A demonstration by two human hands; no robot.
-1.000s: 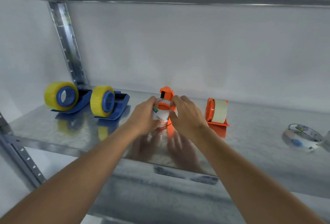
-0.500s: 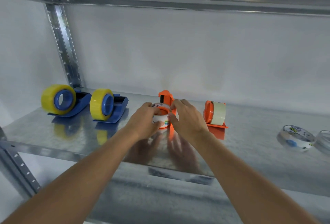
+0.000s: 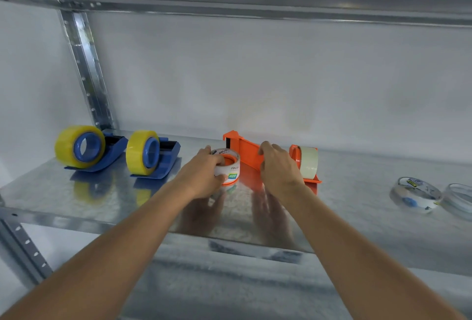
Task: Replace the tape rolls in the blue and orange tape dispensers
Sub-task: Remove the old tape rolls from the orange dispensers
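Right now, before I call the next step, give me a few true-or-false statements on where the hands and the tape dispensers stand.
1. The left hand grips the white labelled tape roll with the orange core. True.
2. The right hand rests on the blue plastic dispenser. False: it holds the long orange plastic dispenser.
3. Both blue plastic dispensers carry yellow tape rolls. True.
4. The second orange dispenser, to the right, is empty. False: it carries a pale cream tape roll.
5. The clear tape rolls lie on the far left of the metal shelf. False: far right.
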